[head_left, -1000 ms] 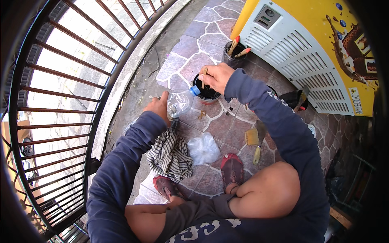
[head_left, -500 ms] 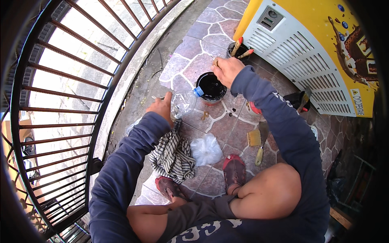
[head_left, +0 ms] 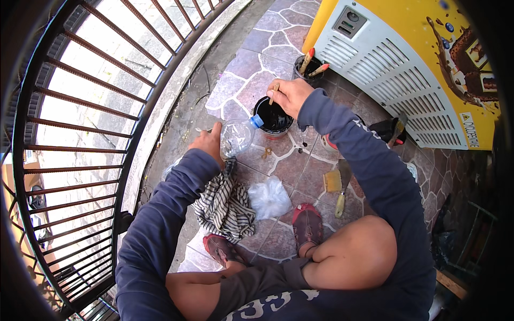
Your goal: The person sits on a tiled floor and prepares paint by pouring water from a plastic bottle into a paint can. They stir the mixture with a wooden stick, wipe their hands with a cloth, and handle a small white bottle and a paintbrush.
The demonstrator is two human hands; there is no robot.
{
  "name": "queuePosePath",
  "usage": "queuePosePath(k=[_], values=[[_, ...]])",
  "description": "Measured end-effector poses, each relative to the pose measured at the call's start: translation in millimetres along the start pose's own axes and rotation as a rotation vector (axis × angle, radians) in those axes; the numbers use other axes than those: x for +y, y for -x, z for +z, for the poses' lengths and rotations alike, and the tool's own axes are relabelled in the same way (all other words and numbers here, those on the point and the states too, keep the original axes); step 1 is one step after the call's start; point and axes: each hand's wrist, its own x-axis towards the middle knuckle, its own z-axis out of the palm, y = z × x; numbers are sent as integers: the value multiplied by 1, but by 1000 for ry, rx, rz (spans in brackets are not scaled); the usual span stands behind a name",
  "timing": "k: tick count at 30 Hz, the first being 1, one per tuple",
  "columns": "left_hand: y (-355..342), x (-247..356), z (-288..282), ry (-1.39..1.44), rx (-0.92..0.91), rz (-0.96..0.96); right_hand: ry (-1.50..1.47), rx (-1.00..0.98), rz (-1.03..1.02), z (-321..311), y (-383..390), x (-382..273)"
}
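Observation:
My left hand [head_left: 206,143] is closed round a clear plastic bottle [head_left: 235,137]. The bottle lies tilted on its side, its blue neck end [head_left: 257,121] at the rim of a round can of black, paint-like liquid [head_left: 274,119]. Whether anything flows from it cannot be made out. Over the can's far right edge, my right hand [head_left: 293,96] pinches a thin wooden stick [head_left: 272,93], which points down into the can. The stick's lower end is hidden in the dark liquid.
A dark pot with red-tipped handles [head_left: 309,68] stands by a yellow and white appliance [head_left: 391,75]. A wide paintbrush [head_left: 334,183], a white plastic bag [head_left: 269,198] and a striped cloth [head_left: 225,206] lie near my feet. A barred metal gate [head_left: 80,144] runs along the left.
The whole view has shifted slightly. My right hand has turned a little, and more of the wooden stick shows. The bottle stays tilted at the can's rim.

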Motion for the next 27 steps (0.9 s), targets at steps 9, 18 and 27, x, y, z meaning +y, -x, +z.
queuePosePath(k=[9,18,27], values=[[0,2,-5,-16,6,8,81,41,65,1,3,-1],[2,9,-15,-89,-27,-25,98,-63,109,-1,4,-7],[2,11,-17,-133,9,-33,179,-47,77,1,4,-3]])
